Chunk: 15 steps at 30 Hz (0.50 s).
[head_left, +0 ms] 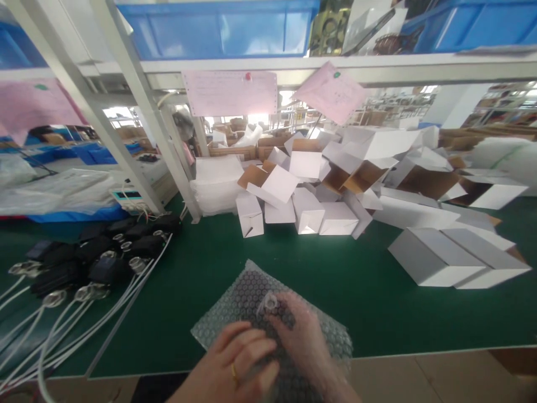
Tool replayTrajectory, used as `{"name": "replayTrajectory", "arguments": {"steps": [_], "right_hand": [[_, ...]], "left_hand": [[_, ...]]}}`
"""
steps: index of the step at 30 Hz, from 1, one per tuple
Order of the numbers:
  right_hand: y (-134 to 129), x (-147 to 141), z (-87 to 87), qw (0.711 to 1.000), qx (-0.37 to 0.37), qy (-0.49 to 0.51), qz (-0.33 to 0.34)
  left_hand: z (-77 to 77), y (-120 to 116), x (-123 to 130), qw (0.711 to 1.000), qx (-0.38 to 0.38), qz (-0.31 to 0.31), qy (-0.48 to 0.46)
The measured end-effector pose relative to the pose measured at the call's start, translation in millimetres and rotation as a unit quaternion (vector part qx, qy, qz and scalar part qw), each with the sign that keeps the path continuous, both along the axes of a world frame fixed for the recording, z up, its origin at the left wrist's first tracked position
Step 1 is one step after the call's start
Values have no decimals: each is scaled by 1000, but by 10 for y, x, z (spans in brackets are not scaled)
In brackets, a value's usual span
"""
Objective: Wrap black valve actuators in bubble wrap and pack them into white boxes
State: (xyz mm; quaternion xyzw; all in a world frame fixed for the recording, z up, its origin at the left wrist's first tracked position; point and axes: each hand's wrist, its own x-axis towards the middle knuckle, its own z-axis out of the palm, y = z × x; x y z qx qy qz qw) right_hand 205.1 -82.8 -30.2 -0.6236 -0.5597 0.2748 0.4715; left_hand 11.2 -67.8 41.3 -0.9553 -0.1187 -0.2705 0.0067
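Note:
A sheet or bag of clear bubble wrap (239,305) lies at an angle on the green table in front of me. On it is a small, whitish ring-shaped piece (271,302), too blurred to identify. My right hand (302,330) has its thumb and fingers closed around this piece, over the bubble wrap. Beside it, my left hand (241,361), with a gold ring on one finger, is above the near part of the wrap. Its fingers are bent and a little apart, and I see nothing held in them. Part of the wrap is hidden beneath both hands.
White cartons (308,210), some with open flaps, are heaped at the back and right. Black devices (109,268) with metal fittings and white cables (121,299) lie at left. A stack of white sheets (218,184) stands beside a metal post (155,123). Blue bins (222,31) sit overhead.

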Motion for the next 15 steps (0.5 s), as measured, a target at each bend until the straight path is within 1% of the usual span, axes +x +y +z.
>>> {"name": "replayTrajectory", "arguments": {"steps": [1,3,4,5,7,8,10,12,14,15], "right_hand": [[-9,7,35,1000,-7,13,7],[-7,1,80,1000,-13,8,15],[7,-10,84,1000,-16,-2,12],[27,-21,73,1000,-18,-14,5],[74,-22,26,999,-13,-35,-21],[91,-1,3,999,-4,-43,-33],[77,96,-1,998,23,-50,-42],[-29,248,93,996,51,-51,-48],[-212,398,275,987,111,-57,-102],[-312,449,377,976,155,-67,-140]], "left_hand": [[-17,76,-111,999,28,39,9],[-89,178,-249,996,35,78,-15],[-129,203,-271,996,21,74,-35],[-162,214,-264,997,1,57,-46],[-193,205,-193,999,-31,20,-34],[-188,193,-144,999,-38,9,-24],[-147,172,-53,998,-58,8,-5],[-88,158,11,995,-96,34,-5],[-43,144,60,984,-158,76,6],[-31,134,88,977,-189,97,12]]}}
